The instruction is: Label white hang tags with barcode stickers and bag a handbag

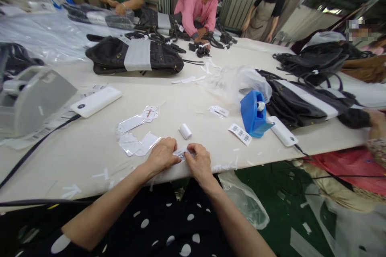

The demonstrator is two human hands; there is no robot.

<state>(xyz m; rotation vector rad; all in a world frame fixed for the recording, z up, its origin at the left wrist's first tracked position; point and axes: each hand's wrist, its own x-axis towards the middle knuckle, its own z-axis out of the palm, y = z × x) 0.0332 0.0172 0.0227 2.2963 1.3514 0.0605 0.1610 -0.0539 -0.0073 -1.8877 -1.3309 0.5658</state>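
Observation:
Near the table's front edge, my left hand [165, 151] and my right hand [199, 160] pinch a small white printed tag [181, 153] between them, one at each end. Its print is too small to read. Just beyond my fingers lies a small white roll [185, 131]. To the left of my hands are several loose white tags, among them a hang tag [150, 113] with red print and clear plastic sleeves [130, 144]. On the right, a barcode sticker strip [240, 134] lies beside a blue tape dispenser [255, 114]; another barcode tag [219, 111] is farther back.
Black handbags [137, 54] with white wraps lie across the back, and another handbag [301, 100] sits at the right. A grey dispenser [36, 100] and white device [96, 101] stand left; a second white device [283, 131] lies right. Several co-workers stand around the table.

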